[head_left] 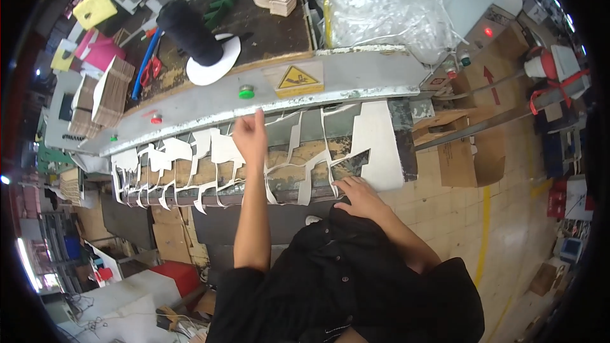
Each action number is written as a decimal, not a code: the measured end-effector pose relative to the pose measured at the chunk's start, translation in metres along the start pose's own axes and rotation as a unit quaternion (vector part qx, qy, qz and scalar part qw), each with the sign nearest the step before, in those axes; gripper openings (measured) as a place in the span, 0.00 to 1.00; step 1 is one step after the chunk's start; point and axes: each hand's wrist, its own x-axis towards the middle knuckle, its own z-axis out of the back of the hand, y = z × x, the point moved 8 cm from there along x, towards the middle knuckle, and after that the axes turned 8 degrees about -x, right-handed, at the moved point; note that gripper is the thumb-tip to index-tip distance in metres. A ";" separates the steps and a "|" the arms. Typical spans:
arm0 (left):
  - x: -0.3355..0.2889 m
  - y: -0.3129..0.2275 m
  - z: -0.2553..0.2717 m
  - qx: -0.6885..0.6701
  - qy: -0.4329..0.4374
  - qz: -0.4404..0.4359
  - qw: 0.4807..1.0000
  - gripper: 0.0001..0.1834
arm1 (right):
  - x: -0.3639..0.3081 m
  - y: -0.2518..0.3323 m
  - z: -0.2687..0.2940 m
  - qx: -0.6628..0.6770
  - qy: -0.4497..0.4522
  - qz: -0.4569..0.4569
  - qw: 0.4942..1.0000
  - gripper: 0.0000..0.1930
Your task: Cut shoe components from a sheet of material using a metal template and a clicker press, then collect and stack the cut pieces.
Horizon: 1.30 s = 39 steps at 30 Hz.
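While the cut-out white sheet [379,143] is spread across the worn tabletop [277,155], the left hand [250,138] is held over its far half, fingers partly curled; whether anything is pinched cannot be told. The right hand [359,195] is rested at the near edge, fingers spread. Beyond, a green button [246,92] is mounted on the grey beam [362,76].

Beyond the left hand [250,134] and to its left are a black spool [187,32] on a white disc [213,73], red scissors [151,71] and a pink container [98,49], while a clear plastic bag [387,16] lies beyond the right hand [359,195] and a cardboard box [473,165] stands to its right.
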 end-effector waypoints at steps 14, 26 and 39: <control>-0.212 -0.012 0.001 0.260 0.368 -0.131 0.883 0.31 | -0.017 -0.012 0.020 -0.134 -0.002 -0.071 0.988 0.36; -0.194 0.005 -0.008 0.293 0.342 -0.091 0.888 0.33 | 0.007 -0.023 0.014 -0.141 -0.087 -0.101 0.981 0.23; -0.062 0.023 -0.122 0.170 0.323 -0.084 0.927 0.42 | 0.186 -0.116 0.096 -0.024 -0.260 -0.208 0.943 0.37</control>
